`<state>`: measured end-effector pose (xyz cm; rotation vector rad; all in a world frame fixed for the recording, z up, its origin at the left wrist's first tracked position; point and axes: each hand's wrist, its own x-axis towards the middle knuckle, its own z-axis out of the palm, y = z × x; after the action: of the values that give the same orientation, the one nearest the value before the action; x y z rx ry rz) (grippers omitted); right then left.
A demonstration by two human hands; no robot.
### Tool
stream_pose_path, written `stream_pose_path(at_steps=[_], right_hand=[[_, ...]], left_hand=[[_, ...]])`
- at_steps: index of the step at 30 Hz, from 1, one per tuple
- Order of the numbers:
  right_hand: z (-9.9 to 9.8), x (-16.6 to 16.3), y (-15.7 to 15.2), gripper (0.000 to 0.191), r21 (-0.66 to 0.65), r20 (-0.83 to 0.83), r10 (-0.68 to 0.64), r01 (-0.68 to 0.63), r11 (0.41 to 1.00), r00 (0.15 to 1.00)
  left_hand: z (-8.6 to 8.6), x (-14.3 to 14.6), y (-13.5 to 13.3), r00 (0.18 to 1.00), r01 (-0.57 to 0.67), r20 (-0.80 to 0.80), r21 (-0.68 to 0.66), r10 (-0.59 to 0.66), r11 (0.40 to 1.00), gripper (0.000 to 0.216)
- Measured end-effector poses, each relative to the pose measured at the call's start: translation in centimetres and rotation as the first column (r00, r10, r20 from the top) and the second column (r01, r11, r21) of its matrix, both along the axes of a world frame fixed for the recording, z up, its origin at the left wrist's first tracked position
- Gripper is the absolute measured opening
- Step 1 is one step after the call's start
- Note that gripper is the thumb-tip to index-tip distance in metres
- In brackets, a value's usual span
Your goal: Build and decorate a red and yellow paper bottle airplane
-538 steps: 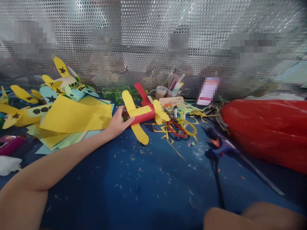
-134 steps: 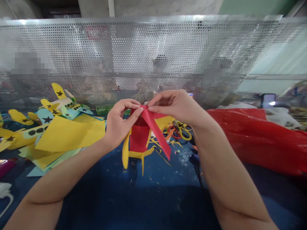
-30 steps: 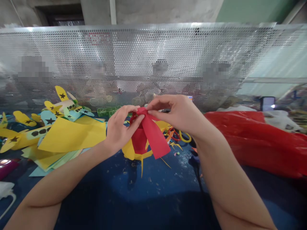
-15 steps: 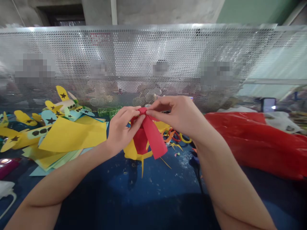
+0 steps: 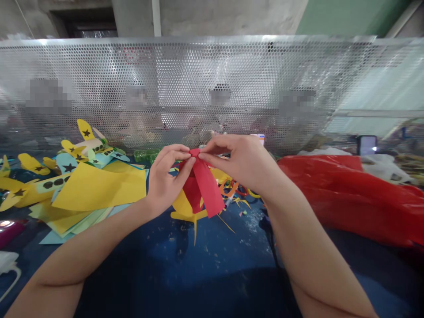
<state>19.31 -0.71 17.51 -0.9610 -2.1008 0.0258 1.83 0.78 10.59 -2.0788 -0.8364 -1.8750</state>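
I hold a red and yellow paper plane (image 5: 192, 194) upright above the blue table (image 5: 205, 265). My left hand (image 5: 165, 181) grips the plane's red body from the left, thumb and forefinger pinched at its top end. My right hand (image 5: 238, 161) pinches the top of a red paper strip (image 5: 208, 187) where it meets that end. The strip hangs down in front of the body. Yellow wings (image 5: 182, 207) stick out below the hands.
A stack of yellow and pale paper sheets (image 5: 96, 187) and finished star-marked paper planes (image 5: 82, 143) lie at the left. A red plastic bag (image 5: 347, 194) fills the right. Scissors and paper scraps (image 5: 238, 190) lie behind my hands. A perforated metal screen (image 5: 212, 88) closes the back.
Both hands and the plane have shifted slightly left and down. The red strip hangs a little more to the left. The pinches at the top stay the same.
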Motion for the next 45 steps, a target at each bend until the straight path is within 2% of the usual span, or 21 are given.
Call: stream_pose_path(at_steps=[8, 13, 16, 20, 24, 28, 36, 41, 45], right_hand=[[0.0, 0.1, 0.1, 0.010, -0.010, -0.027, 0.017, -0.017, 1.000, 0.999], [0.0, 0.2, 0.2, 0.011, -0.025, -0.034, 0.031, -0.032, 0.999, 0.999], [0.1, 0.3, 0.1, 0.011, -0.038, -0.032, 0.040, -0.041, 0.998, 0.999], [0.1, 0.2, -0.1, 0.010, -0.063, -0.037, 0.081, -0.083, 0.995, 0.996], [0.1, 0.0, -0.3, 0.009, -0.031, -0.024, 0.054, -0.054, 0.998, 0.998], [0.0, -0.1, -0.4, 0.009, -0.021, -0.012, 0.044, -0.044, 0.999, 0.999], [-0.2, 0.1, 0.3, 0.019, -0.032, 0.029, 0.139, -0.138, 0.990, 0.990], [-0.9, -0.5, 0.1, 0.056, -0.019, 0.190, 0.205, -0.206, 0.978, 0.960], [-1.4, -1.4, -0.1, 0.050, 0.004, 0.211, 0.212, -0.218, 0.976, 0.954]], left_hand=[[0.1, 0.1, 0.1, 0.998, -0.063, 0.017, 0.047, 0.062, 0.997, 0.007], [0.1, 0.2, -0.1, 0.998, -0.062, 0.019, 0.026, 0.061, 0.998, 0.007], [0.6, -0.2, -0.1, 1.000, 0.009, 0.011, -0.063, -0.008, 0.998, 0.007], [1.5, -0.7, 0.2, 0.988, 0.151, 0.006, -0.192, -0.153, 0.970, 0.022], [1.9, -0.9, 0.5, 0.964, 0.256, -0.022, -0.221, -0.267, 0.941, 0.005], [1.5, -0.8, 0.8, 0.948, 0.306, -0.009, -0.247, -0.318, 0.919, 0.003], [1.7, -1.6, 1.4, 0.961, 0.249, -0.057, -0.246, -0.270, 0.937, 0.002], [2.5, -3.5, 1.7, 0.967, 0.163, -0.146, -0.282, -0.210, 0.945, 0.015], [2.6, -4.8, 1.9, 0.942, 0.129, -0.266, -0.275, -0.204, 0.953, 0.020]])
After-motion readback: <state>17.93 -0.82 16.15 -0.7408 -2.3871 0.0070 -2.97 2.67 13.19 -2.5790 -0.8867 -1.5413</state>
